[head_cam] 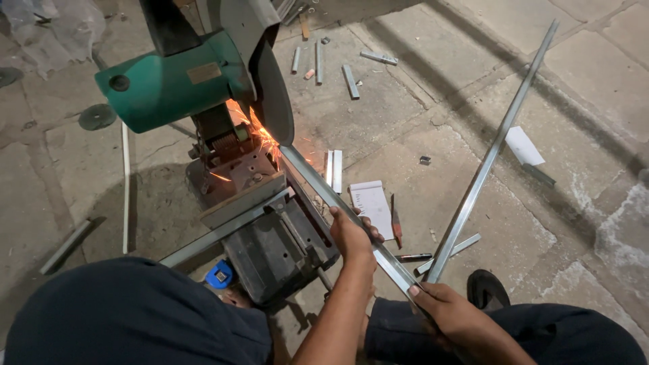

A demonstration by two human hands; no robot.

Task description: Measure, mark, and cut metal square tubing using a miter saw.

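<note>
Bar: my long grey metal channel bar runs diagonally, far end under the sparking cut-off saw's dark abrasive disc | left hand clasps mid-bar | right hand apparently grips near end.

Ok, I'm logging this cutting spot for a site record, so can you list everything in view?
chop saw: one, green motor with grey disc guard, upper left, throwing orange sparks
saw base and vise: one, dark metal, centre
metal bar being cut: one, silver, runs from the disc down to both hands
long metal bar: one, silver, lying diagonally at right
short offcuts: several, silver, on the floor at top
notepad: one, white, beside the bar
paper scrap: one, white, right
spare discs: two, dark, far left
left hand: presses on the bar near the vise
right hand: grips the bar's near end
</note>
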